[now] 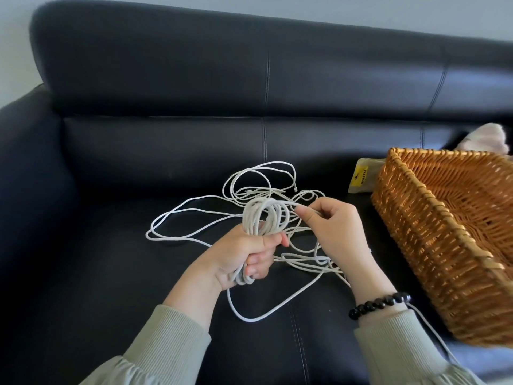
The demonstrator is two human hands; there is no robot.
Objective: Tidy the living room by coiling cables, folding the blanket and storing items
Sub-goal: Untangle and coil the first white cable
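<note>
I see the left hand (pixel 247 257) fisted round the coil (pixel 263 215), right hand (pixel 338 232) pinching a cable (pixel 251 320) strand beside it; loose loops on the sofa (pixel 111 273), basket (pixel 416 232) right.

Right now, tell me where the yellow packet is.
In the head view the yellow packet lies on the sofa seat at right, at the far left corner of the wicker basket, beyond the right hand.

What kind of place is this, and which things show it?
Probably a home living room. A dark leather sofa fills the view, a rectangular woven wicker basket sits on its seat, and the left hand grips a coil of thin white cable while the right hand pinches a strand.
</note>
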